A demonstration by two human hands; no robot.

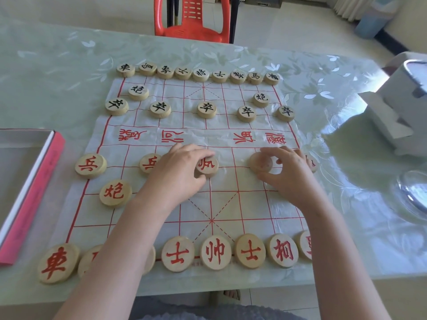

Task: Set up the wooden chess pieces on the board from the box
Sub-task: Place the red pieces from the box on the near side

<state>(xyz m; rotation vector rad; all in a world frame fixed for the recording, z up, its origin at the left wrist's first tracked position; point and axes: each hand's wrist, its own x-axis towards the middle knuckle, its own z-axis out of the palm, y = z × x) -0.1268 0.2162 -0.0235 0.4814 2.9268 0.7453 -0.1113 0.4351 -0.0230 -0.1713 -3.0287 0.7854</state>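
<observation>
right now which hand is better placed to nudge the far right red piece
Right hand: it pinches the blurred piece beside that far right piece. The left hand pinches the centre soldier, farther off.

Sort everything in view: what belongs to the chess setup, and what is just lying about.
Job: board, black pieces, red pieces, box, left hand gripping red soldier, right hand gripping blurred piece.
Lying about: chair, white carton, glass dish.
</observation>
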